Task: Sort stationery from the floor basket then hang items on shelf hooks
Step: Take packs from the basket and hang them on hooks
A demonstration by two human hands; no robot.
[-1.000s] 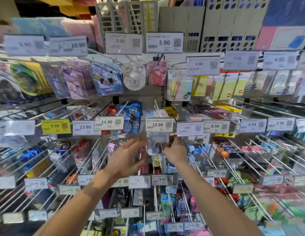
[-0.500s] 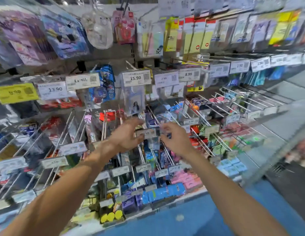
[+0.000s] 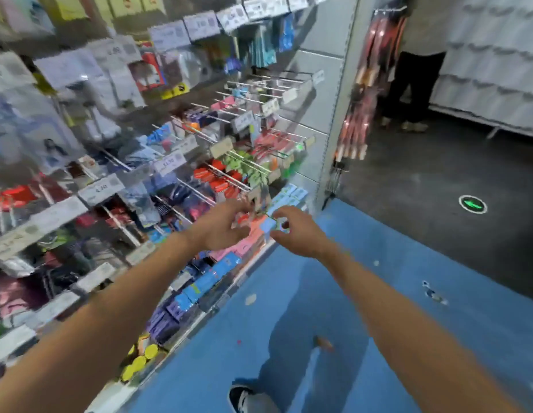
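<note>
Shelves flank blue floor; left hand and right hand hover loose, empty.

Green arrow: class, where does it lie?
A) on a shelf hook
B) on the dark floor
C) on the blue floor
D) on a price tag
B: the arrow lies on the dark floor, past the edge of the blue floor.
</note>
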